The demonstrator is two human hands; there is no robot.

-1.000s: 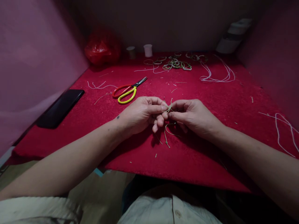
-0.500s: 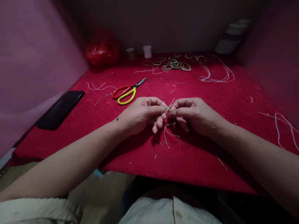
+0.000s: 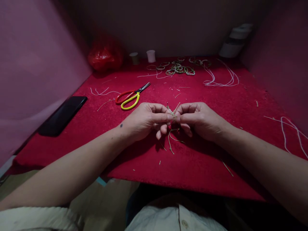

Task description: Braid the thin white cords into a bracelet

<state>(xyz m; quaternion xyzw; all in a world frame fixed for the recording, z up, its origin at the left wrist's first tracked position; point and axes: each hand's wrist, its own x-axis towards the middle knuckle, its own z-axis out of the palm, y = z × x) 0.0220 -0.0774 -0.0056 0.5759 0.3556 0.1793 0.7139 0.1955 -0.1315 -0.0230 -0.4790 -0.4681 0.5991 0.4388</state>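
Observation:
A braided cord bracelet (image 3: 171, 112), pale green and white, is pinched between my two hands above the red cloth. My left hand (image 3: 154, 118) grips it between thumb and forefinger, the other fingers curled beneath. From the other side my right hand (image 3: 197, 118) pinches it too, its thumb tip close to the left one. Thin cord ends stick up between the fingertips. Below the hands hang loose green cord tails (image 3: 171, 141), one with a small knot at its end. The fingers hide much of the bracelet.
Scissors (image 3: 131, 98) with one red and one yellow handle lie beyond my left hand. A black phone (image 3: 63, 115) rests at left. Farther back are a red plastic bag (image 3: 104, 59), two spools, several braided bracelets (image 3: 179, 69), white cords (image 3: 222, 84) and a white container (image 3: 232, 48).
My fingertips have shifted slightly on the bracelet, and more of its braid shows above the left thumb. The whole view has moved a little; the things on the cloth lie as before.

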